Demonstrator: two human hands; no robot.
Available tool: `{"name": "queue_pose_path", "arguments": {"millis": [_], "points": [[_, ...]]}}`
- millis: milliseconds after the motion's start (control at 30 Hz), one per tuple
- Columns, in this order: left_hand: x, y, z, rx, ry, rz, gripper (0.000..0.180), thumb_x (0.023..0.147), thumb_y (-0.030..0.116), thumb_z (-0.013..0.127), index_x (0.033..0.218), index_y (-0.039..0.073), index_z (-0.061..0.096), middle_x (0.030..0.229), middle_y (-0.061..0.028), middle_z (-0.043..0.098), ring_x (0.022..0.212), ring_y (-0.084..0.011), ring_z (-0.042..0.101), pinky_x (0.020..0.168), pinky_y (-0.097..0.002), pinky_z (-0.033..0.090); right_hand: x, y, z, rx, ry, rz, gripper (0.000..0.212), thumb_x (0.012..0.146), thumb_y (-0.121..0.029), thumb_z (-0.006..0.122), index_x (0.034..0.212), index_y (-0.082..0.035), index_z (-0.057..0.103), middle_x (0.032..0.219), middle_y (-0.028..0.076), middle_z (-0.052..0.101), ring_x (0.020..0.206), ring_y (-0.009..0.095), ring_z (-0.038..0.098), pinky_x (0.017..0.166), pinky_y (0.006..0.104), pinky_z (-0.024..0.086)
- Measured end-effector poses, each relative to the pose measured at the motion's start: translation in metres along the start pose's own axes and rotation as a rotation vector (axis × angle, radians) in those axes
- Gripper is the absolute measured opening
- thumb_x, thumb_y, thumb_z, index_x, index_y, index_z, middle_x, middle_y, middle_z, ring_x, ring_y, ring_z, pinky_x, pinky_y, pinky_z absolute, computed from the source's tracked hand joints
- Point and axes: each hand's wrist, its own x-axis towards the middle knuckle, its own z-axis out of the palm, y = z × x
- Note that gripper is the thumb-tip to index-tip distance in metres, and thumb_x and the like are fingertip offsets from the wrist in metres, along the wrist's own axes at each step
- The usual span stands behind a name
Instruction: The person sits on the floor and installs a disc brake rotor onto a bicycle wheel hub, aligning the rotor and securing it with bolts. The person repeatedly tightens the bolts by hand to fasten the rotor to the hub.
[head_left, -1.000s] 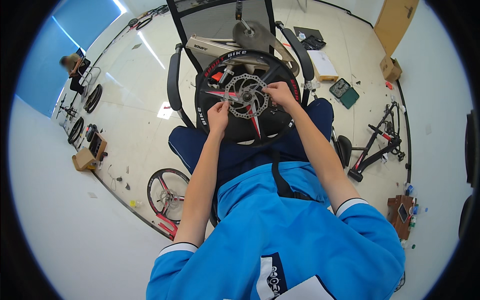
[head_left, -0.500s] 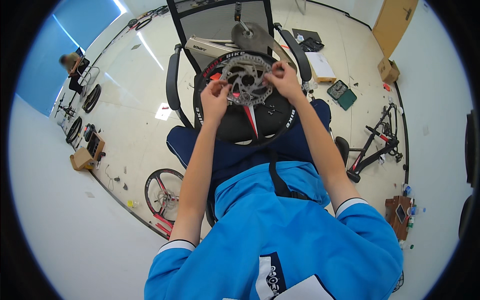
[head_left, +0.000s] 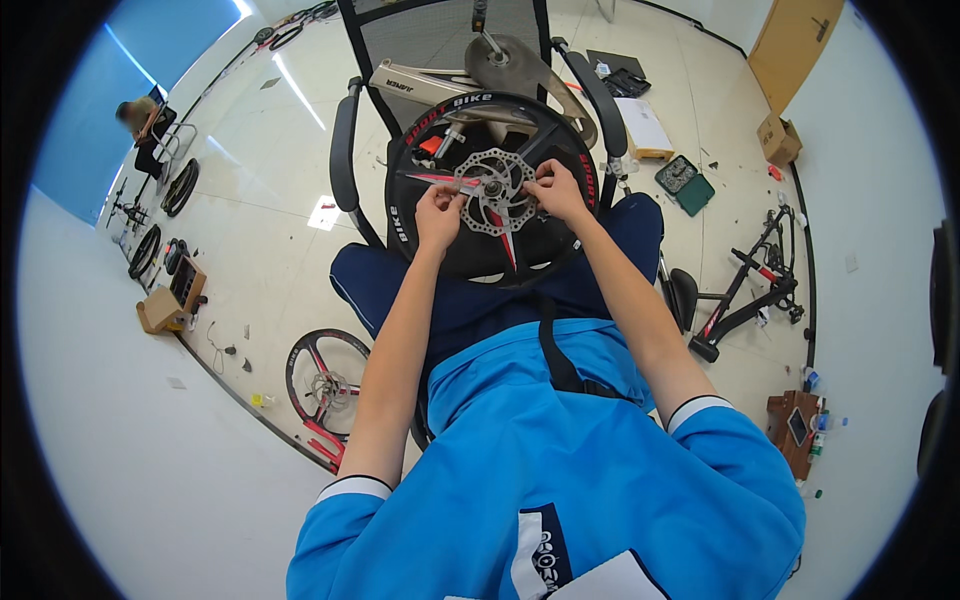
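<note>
A silver brake disc rotor [head_left: 500, 158] lies against the hub of a black bicycle wheel [head_left: 572, 130] with red-and-white spoke accents. The wheel lies on the seat of an office chair, just beyond my knees. My left hand [head_left: 438, 215] pinches the rotor's left edge between thumb and fingers. On the opposite side, my right hand [head_left: 558, 190] has its fingertips closed on the right edge. The hub axle shows through the rotor's centre. Whether the rotor sits fully flat on the hub, I cannot tell.
Behind the wheel, a beige frame part [head_left: 415, 85] and a crank with a round guard [head_left: 500, 65] rest on the chair [head_left: 342, 150]. A green tool case [head_left: 692, 197] and a dark bike frame [head_left: 745, 285] lie right. Another wheel [head_left: 292, 375] lies lower left. A person [head_left: 150, 135] sits far left.
Both hands have lowered the rotor toward me onto the wheel's hub. Before, it was held above the wheel, covering its upper spokes. The wheel's far part and red spoke now show.
</note>
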Motion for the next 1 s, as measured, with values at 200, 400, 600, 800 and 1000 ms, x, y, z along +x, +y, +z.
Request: {"name": "queue_pose_path", "arguments": {"millis": [200, 400, 600, 800, 1000], "points": [[0.001, -0.010, 0.002, -0.073, 0.033, 0.013, 0.015, 0.084, 0.006, 0.070, 0.097, 0.002, 0.064, 0.075, -0.0046, 0.068, 0.070, -0.0099, 0.062, 0.067, -0.0258, 0.048, 0.001, 0.000, 0.001, 0.047, -0.001, 0.013, 0.027, 0.083, -0.011, 0.072, 0.091, -0.002, 0.049, 0.074, 0.010, 0.071, 0.051, 0.014, 0.060, 0.048, 0.0286, 0.047], [0.004, -0.013, 0.003, -0.045, 0.060, 0.016, 0.015, 0.084, 0.007, 0.070, 0.097, 0.003, 0.064, 0.075, -0.0039, 0.068, 0.069, -0.0096, 0.061, 0.067, -0.0257, 0.048, 0.013, -0.003, 0.003, 0.018, -0.004, -0.021, 0.027, 0.084, -0.011, 0.072, 0.092, -0.002, 0.049, 0.075, 0.009, 0.071, 0.050, 0.013, 0.058, 0.045, 0.0289, 0.045], [0.001, -0.013, 0.002, -0.038, 0.058, 0.019, 0.015, 0.085, 0.008, 0.070, 0.096, 0.003, 0.063, 0.075, -0.0040, 0.068, 0.069, -0.0094, 0.061, 0.067, -0.0256, 0.048, 0.003, 0.001, 0.003, 0.120, -0.026, 0.038, 0.026, 0.086, -0.013, 0.071, 0.093, -0.003, 0.049, 0.076, 0.009, 0.071, 0.056, 0.013, 0.062, 0.046, 0.0285, 0.048], [0.006, -0.010, 0.002, -0.022, 0.068, 0.063, 0.015, 0.085, 0.008, 0.070, 0.096, 0.002, 0.063, 0.077, -0.0058, 0.069, 0.071, -0.0109, 0.063, 0.068, -0.0270, 0.049, -0.009, 0.002, 0.006, 0.151, 0.012, 0.042, 0.027, 0.088, -0.015, 0.071, 0.094, -0.003, 0.048, 0.076, 0.009, 0.070, 0.058, 0.013, 0.064, 0.047, 0.0282, 0.050], [0.011, -0.005, 0.003, 0.067, 0.094, 0.091, 0.014, 0.086, 0.009, 0.069, 0.097, 0.001, 0.064, 0.081, -0.0085, 0.071, 0.074, -0.0157, 0.067, 0.071, -0.0298, 0.051, -0.029, 0.005, 0.015, 0.204, 0.046, 0.095, 0.027, 0.090, -0.016, 0.070, 0.098, -0.004, 0.046, 0.074, 0.008, 0.066, 0.057, 0.013, 0.062, 0.048, 0.0269, 0.050]]}}
